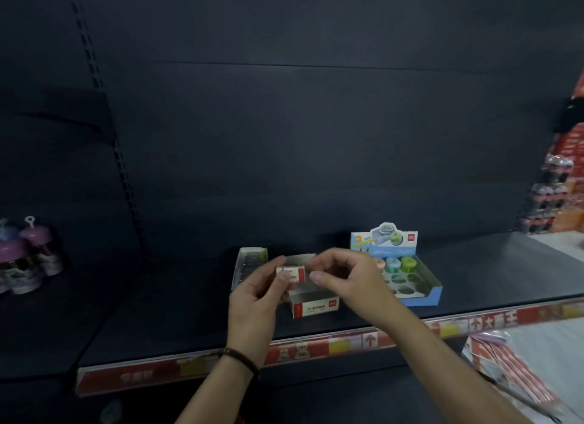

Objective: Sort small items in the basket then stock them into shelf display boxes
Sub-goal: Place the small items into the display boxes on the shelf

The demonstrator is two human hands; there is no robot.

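My left hand (256,292) holds a small white and red eraser (292,272) between thumb and fingers, just above a red and white display box (316,306) on the dark shelf (489,265). My right hand (344,273) pinches the eraser's right end. A grey display box (249,259) stands behind my left hand. To the right sits a blue display box (420,294) holding round pastel items, with several empty slots. The basket is out of view.
Purple-capped bottles (28,253) stand on the left shelf. A red price strip (347,344) runs along the shelf edge. Stacked drink bottles (546,199) and cartons fill the far right. Red packets (512,370) lie at lower right.
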